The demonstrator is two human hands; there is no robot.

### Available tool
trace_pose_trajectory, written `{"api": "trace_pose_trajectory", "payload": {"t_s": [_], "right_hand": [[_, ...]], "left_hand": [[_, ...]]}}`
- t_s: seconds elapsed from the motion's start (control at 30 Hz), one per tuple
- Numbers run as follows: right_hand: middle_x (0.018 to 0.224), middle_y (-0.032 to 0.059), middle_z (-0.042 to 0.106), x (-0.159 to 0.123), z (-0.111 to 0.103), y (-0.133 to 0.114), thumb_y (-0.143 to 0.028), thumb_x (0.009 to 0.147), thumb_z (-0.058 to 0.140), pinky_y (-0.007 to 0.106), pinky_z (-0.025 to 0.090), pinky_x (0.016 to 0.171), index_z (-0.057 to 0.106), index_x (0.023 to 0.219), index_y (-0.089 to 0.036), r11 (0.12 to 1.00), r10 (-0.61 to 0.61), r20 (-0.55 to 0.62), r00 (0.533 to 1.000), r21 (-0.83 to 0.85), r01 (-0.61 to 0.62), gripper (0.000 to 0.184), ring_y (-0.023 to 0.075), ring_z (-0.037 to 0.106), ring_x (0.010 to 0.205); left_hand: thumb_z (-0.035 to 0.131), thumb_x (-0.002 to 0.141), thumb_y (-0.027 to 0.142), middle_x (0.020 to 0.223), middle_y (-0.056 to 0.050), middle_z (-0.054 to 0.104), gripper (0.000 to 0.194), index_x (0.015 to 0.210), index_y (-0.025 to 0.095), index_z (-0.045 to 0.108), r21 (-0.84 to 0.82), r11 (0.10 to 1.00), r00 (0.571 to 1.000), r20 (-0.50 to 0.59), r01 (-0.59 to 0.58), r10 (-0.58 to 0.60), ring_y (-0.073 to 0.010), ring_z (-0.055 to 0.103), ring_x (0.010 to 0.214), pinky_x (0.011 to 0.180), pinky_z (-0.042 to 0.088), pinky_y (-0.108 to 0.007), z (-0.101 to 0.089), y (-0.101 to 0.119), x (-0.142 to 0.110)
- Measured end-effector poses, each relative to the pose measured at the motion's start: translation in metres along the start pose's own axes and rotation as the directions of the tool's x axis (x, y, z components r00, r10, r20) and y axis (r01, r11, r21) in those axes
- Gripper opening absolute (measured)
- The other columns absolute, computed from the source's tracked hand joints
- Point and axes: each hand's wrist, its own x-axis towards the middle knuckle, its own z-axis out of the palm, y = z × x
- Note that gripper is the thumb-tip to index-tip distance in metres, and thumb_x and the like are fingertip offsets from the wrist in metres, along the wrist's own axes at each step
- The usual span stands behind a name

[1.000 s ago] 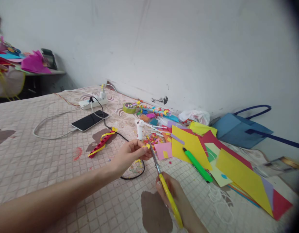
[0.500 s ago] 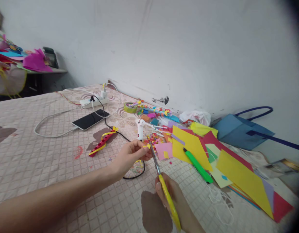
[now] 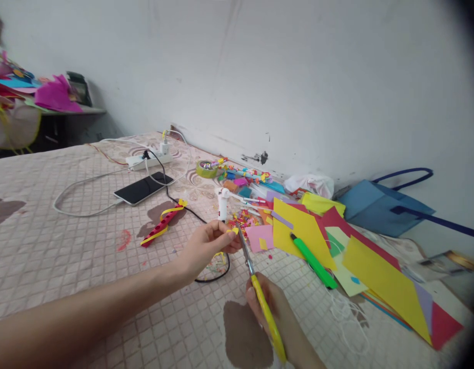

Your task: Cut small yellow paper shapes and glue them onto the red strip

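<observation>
My left hand (image 3: 216, 240) pinches a small yellow paper piece (image 3: 234, 231) between thumb and fingers. Closed round the yellow handles of a pair of scissors (image 3: 265, 312) is my right hand (image 3: 277, 302). The blades point away from me, and their tips meet the edge of the yellow piece. Just beyond my left fingers stands a white glue gun (image 3: 222, 204), beside a heap of tiny colourful scraps (image 3: 245, 219). A red dotted strip with a yellow ribbon twisted round it (image 3: 162, 225) lies to the left of my left hand.
Sheets of coloured paper (image 3: 383, 282) spread at the right, with a green cutter (image 3: 316, 264) on them. A blue bag (image 3: 379, 205) leans by the wall. At the left are a phone (image 3: 143, 188), a power strip (image 3: 148, 162) and looping cables. A tape roll (image 3: 206, 170) lies farther back.
The view has shifted slightly. My right hand and the scissors handles have moved a little to the left; my left hand keeps its pinch on the yellow piece.
</observation>
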Motion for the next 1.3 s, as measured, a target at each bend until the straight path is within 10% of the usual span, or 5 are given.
{"api": "trace_pose_trajectory", "payload": {"t_s": [0.97, 1.3], "right_hand": [[0.056, -0.0056, 0.034, -0.002, -0.006, 0.003, -0.049, 0.080, 0.046, 0.019, 0.026, 0.041, 0.042, 0.067, -0.020, 0.999, 0.026, 0.079, 0.997, 0.027, -0.028, 0.033, 0.0089, 0.032, 0.047], [0.048, -0.0070, 0.034, -0.003, -0.008, 0.009, -0.062, 0.083, 0.036, 0.019, 0.025, 0.036, 0.045, 0.070, -0.020, 0.997, -0.005, 0.125, 0.992, 0.081, -0.005, 0.045, 0.0074, 0.030, 0.039]], "left_hand": [[0.064, 0.078, 0.031, 0.074, -0.005, 0.069, 0.021, 0.074, 0.014, 0.051, 0.001, 1.000, 1.000, 0.025, -0.006, 0.006, -0.0126, 0.064, 0.070, 0.072, 0.050, -0.027, -0.002, 0.001, 0.001], [0.066, 0.077, 0.030, 0.080, -0.006, 0.071, 0.020, 0.074, 0.014, 0.055, 0.039, 0.999, 0.977, 0.208, 0.031, -0.039, -0.0139, 0.066, 0.074, 0.073, 0.051, -0.028, -0.016, 0.007, 0.012]]}}
